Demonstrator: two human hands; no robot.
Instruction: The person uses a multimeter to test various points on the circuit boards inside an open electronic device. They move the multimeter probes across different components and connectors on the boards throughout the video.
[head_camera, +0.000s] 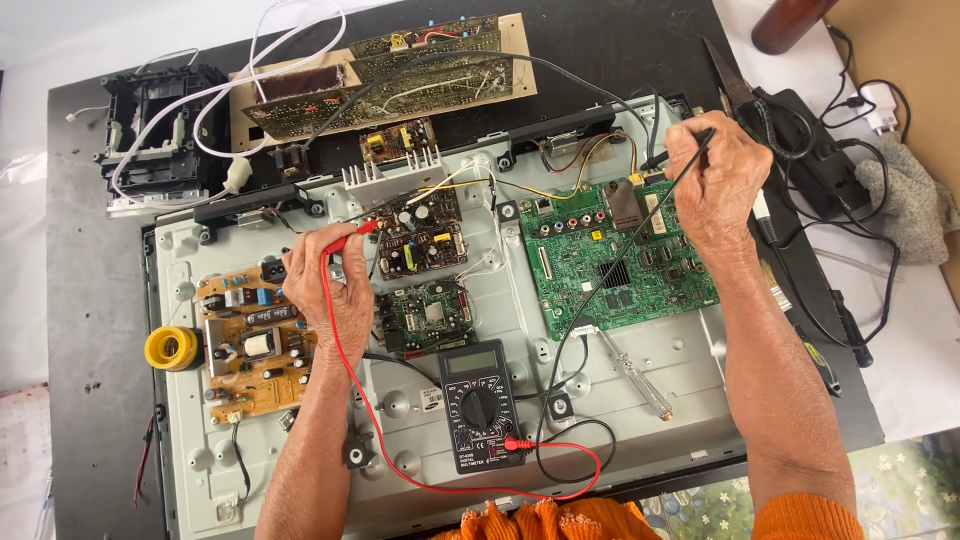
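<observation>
A dark surface carries an opened television chassis. Your left hand pinches the red probe at a small board; your right hand grips the black probe near the green board. Both probes look light, rigid; hold their insulated handles

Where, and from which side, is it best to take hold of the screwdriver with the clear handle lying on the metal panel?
Grip the slim screwdriver with the clear plastic handle by that handle, its lower right end. Come from above with the fingers across its width, since it lies flat and diagonal on the grey metal back panel. From the right there is bare panel; to the left the black multimeter lead runs close to the shaft.
</observation>
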